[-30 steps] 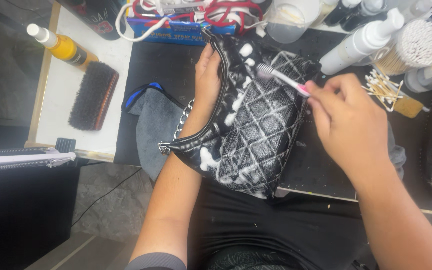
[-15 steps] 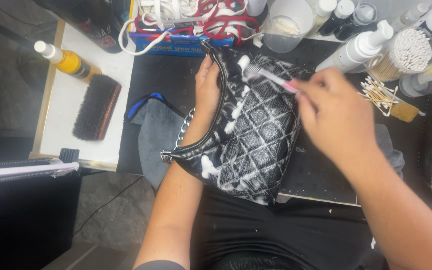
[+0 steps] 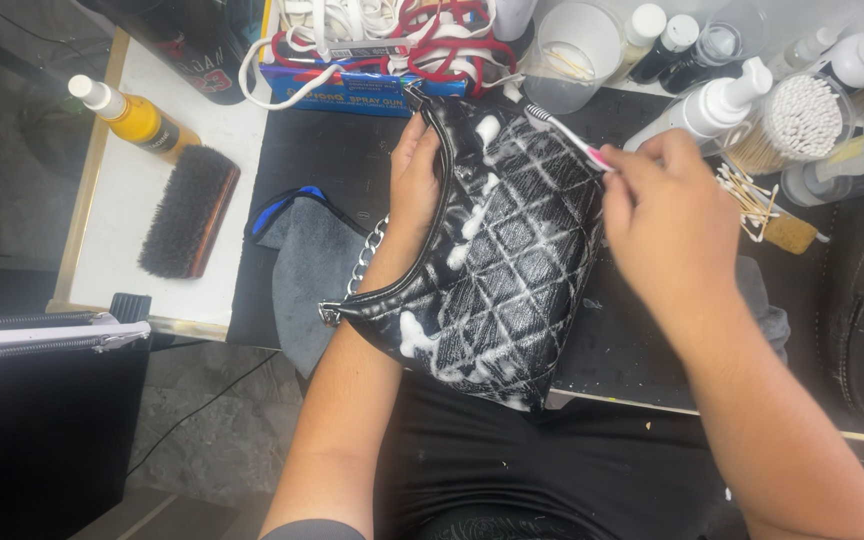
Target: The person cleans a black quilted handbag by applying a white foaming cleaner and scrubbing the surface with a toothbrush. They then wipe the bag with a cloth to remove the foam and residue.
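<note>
A black quilted handbag [image 3: 512, 270] streaked with white foam lies on a black mat [image 3: 322, 150]. My left hand [image 3: 414, 175] reaches into the bag's open top, palm flat against the inside, with a silver chain [image 3: 366, 255] hanging beside the wrist. My right hand [image 3: 667, 215] grips a white and pink toothbrush [image 3: 564, 132]. Its bristle head rests at the bag's far upper corner.
A dark bristle brush [image 3: 187, 212] and an orange spray bottle [image 3: 130, 112] lie on the white table at left. A grey cloth [image 3: 307, 265] sits under the bag. Cotton swabs [image 3: 802, 115], white spray bottles [image 3: 717, 105], a clear cup [image 3: 572, 50] and a blue box [image 3: 352, 85] crowd the far edge.
My right hand has swept the toothbrush across the bag's upper part, ending at the far upper right corner. My left hand has stayed inside the bag.
</note>
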